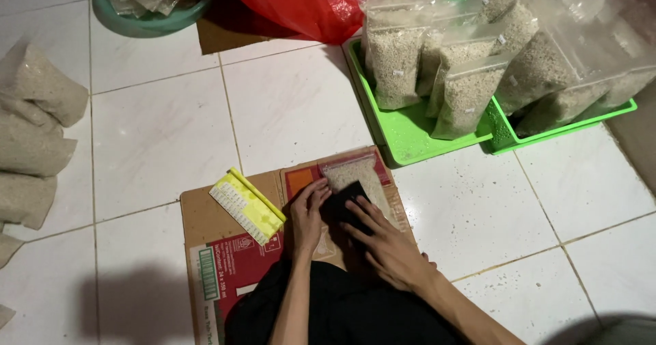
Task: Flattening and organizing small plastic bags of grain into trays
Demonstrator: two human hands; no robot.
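Grain-filled clear bag (352,177) lies flat, dark-covered, under both hands (348,225).

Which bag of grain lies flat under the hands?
The bag on the cardboard, pressed by both hands; the others stand in green trays or lie piled at left.

White tiled floor (164,133): carries all items listed below.

Green trays (410,136): two, set side by side at upper right. Both hold upright clear bags of pale grain (465,95), packed touching one another.

Red plastic bag (301,3): top centre, just behind the trays.

Teal basin (147,20): top left, holding clear plastic bags.

Filled grain bags (34,126): stacked lying flat along the left edge, well apart from the trays.

Yellow tool (247,205): flat, rectangular, with a ridged white strip along one side; lies tilted on the left part of the flattened cardboard box (212,249).
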